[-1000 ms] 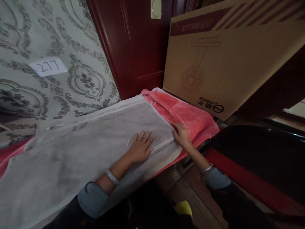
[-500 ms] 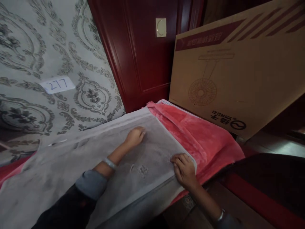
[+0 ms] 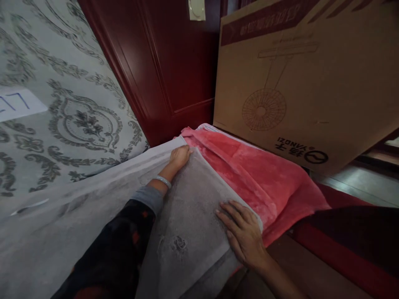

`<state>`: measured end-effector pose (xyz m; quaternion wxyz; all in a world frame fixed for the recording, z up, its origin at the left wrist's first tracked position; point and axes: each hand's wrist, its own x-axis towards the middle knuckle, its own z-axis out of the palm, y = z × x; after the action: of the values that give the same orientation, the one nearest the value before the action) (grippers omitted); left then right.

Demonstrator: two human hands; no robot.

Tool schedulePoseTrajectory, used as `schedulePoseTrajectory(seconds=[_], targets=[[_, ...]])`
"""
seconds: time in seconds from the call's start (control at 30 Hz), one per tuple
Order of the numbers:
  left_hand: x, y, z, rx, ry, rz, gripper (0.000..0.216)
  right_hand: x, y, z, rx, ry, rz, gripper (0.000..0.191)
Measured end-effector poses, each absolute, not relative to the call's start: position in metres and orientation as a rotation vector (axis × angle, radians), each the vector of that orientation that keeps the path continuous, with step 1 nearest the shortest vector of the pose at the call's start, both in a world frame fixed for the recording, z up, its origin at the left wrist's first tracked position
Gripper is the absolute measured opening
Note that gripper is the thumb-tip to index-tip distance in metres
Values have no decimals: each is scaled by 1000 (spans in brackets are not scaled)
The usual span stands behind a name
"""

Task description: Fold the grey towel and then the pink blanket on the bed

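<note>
A grey plush cloth [image 3: 199, 199] with a pale hem lies across a long flat surface. At its far edge, near the corner, my left hand [image 3: 181, 157] is closed on the cloth, and a crease runs from the fingers. My right hand [image 3: 243, 230] rests palm down on the near end of the same cloth, fingers stretched out, close to the hem. Beyond the hem lies a red plush cloth [image 3: 255, 162] with a raised fold along it. A small dark patterned mark [image 3: 179, 243] shows on the grey cloth between my arms.
A large cardboard box [image 3: 299, 99] with a fan drawing leans behind the red cloth. A dark red door panel [image 3: 177, 66] and patterned wallpaper [image 3: 84, 120] stand at the back. A paper with handwritten digits [image 3: 18, 103] is on the wall. A dark red-edged object [image 3: 349, 249] stands at right.
My left hand has moved up to the cloth's far edge and grips it. My right hand has flattened from curled fingers to an open palm. The view has shifted closer and to the right.
</note>
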<state>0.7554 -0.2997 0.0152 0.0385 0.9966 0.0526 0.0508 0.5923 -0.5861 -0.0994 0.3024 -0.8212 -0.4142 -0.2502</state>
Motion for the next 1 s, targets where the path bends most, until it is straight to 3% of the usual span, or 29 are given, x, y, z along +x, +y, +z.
schedulePoseTrajectory(seconds=[0.27, 0.47, 0.67, 0.83, 1.0], targets=[[757, -293, -10, 3033, 134, 158, 37, 592, -587, -100, -2247, -1141, -626, 60], [758, -299, 12, 3045, 104, 49, 36, 593, -587, -97, -2240, -1147, -633, 62], [713, -301, 11, 3043, -328, 95, 64, 594, -587, -100, -2235, -1165, -665, 60], [703, -290, -18, 3004, -336, -106, 68, 595, -588, -104, -2244, -1181, -707, 60], [717, -292, -18, 2985, -302, -147, 70, 599, -587, -101, -2233, -1207, -770, 60]])
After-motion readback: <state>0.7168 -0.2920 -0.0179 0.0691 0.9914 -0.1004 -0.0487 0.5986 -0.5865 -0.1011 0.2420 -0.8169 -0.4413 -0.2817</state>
